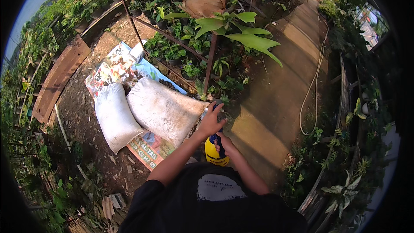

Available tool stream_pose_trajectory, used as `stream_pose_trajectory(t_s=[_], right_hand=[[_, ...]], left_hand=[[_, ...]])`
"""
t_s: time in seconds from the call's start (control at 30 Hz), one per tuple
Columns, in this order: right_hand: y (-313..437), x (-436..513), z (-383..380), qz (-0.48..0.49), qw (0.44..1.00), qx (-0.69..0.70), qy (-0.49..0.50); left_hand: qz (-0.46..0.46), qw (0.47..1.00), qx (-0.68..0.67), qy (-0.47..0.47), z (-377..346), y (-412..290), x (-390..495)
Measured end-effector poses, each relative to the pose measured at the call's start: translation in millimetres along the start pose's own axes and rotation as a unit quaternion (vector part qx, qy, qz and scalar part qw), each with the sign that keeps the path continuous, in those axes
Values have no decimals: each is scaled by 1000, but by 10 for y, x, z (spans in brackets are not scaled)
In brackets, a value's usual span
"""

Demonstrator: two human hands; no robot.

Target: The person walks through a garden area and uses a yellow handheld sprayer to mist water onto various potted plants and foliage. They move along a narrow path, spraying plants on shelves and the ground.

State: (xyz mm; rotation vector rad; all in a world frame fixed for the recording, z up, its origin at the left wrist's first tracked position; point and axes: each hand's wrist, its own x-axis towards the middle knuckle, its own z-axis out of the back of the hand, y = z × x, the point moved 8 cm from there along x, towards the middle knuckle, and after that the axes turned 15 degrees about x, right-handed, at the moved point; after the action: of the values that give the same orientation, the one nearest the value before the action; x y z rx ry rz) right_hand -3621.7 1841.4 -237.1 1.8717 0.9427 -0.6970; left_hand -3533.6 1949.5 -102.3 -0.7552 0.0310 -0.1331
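Note:
A yellow pump sprayer (pixel 212 152) with a dark blue top stands upright close to my body, its lower part cut off from sight by my shirt. My right hand (pixel 227 146) is wrapped around its dark blue handle. Higher up, my left hand (pixel 210 121) reaches over the sprayer's top, fingers extended and spread around the dark upper part; whether they grip it is hidden. Just left of that hand lies a large, dirt-stained white sack (pixel 165 106). A second full white sack (pixel 117 115) leans beside it.
Both sacks rest on a printed banner sheet (pixel 142 147) with soil scattered over it. A rusty metal frame (pixel 212 61) carries a staghorn fern (pixel 252 35) ahead. At right runs a concrete path (pixel 275 77) with a hose (pixel 312 84). Potted plants (pixel 173 53) stand behind the frame.

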Motion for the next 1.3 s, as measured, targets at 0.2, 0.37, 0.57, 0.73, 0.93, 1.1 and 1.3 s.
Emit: stream_pose_trajectory(t_s=[0.2, 0.37, 0.57, 0.73, 0.93, 1.1, 1.3], right_hand=[[-30, 79, 191, -39, 999, 10, -20], [-66, -168, 304, 100, 991, 59, -61], [-23, -247, 432, 157, 984, 56, -68], [115, -213, 484, 184, 976, 33, -114], [266, -239, 567, 214, 968, 76, -107], [523, -237, 850, 177, 983, 45, -14], [880, -90, 1364, 168, 983, -50, 57]], left_hand=[[28, 998, 23, 58, -276, 149, 146], [-111, 992, -43, 43, -236, -362, 172], [-124, 990, -63, 0, -171, -629, 88], [-114, 989, -92, 29, -142, -657, 169], [-148, 984, -96, 27, -275, -906, 247], [-83, 994, -72, 10, -457, -1118, 352], [-67, 994, -57, -62, -730, -1423, 403]])
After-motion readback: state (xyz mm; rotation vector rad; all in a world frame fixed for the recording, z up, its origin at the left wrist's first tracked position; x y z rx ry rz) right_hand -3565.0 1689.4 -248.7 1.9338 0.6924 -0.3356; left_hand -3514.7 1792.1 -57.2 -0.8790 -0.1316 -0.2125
